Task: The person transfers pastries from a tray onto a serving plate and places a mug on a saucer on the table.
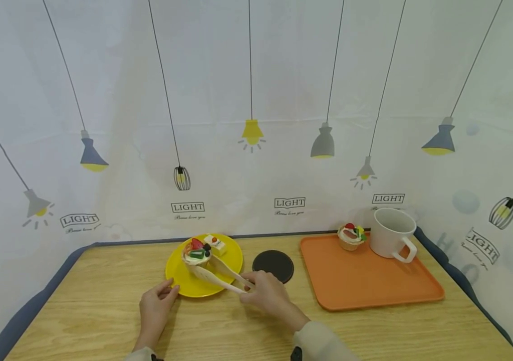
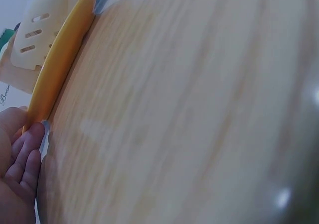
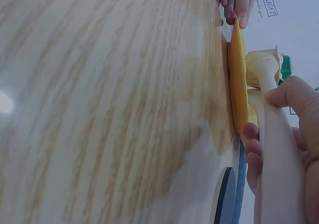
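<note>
A person's right hand [image 1: 267,297] squeezes cream tongs [image 1: 220,274] whose tips clasp a fruit-topped cupcake [image 1: 197,253] over the yellow plate [image 1: 229,256] on a wooden table [image 1: 103,311]. The left hand [image 1: 157,304] rests fingertips [image 2: 31,134] against the plate's near rim, steadying it, fingers relaxed. The cupcake sits well ahead of the gripping hand.

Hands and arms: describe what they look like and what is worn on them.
Both hands are bare, with no gloves or rings visible. The left hand and the right hand come out of pale cream sleeves that reach the wrists. A dark object, only partly visible, sits at each cuff at the bottom edge of the head view; what it is cannot be told. No markings show on the sleeves.
</note>
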{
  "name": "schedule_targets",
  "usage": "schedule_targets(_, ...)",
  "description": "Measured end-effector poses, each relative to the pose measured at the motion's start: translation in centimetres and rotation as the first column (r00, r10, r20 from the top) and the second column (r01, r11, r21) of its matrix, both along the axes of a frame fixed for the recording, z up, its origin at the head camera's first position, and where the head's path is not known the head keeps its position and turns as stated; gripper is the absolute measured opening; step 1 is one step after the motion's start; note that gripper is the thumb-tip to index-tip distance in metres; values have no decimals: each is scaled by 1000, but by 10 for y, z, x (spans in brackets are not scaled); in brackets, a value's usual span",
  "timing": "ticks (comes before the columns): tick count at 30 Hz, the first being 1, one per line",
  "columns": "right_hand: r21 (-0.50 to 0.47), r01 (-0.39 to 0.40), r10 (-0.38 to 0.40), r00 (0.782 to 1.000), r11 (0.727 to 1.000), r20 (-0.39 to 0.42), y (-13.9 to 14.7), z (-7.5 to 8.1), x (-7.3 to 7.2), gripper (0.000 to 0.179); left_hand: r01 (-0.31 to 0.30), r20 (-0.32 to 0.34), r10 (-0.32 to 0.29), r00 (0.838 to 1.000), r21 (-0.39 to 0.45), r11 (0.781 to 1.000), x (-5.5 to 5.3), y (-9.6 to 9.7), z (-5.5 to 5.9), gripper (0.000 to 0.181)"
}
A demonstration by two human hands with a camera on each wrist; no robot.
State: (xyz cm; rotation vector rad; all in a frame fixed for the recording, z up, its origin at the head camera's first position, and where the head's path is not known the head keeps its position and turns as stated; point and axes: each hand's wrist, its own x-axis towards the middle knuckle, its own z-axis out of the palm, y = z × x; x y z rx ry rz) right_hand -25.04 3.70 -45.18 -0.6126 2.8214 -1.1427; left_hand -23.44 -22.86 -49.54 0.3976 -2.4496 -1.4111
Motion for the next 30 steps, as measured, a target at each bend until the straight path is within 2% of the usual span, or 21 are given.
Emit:
schedule_targets(6,20,16,-16,1000,1000,8,-2,2,-1,35,5,14,-5,1000,11,1000,1,0,1,37)
schedule_targets(17,13,28,-28,999,1000,17,-6,2,-8,31,-3,-2,3,1000,0,1000,1,1,0,36)
schedule_targets(30,26,33,-34,999,999,4,-7,4,-12,38,-4,-17,5,1000,3,1000,-1,1,-1,35)
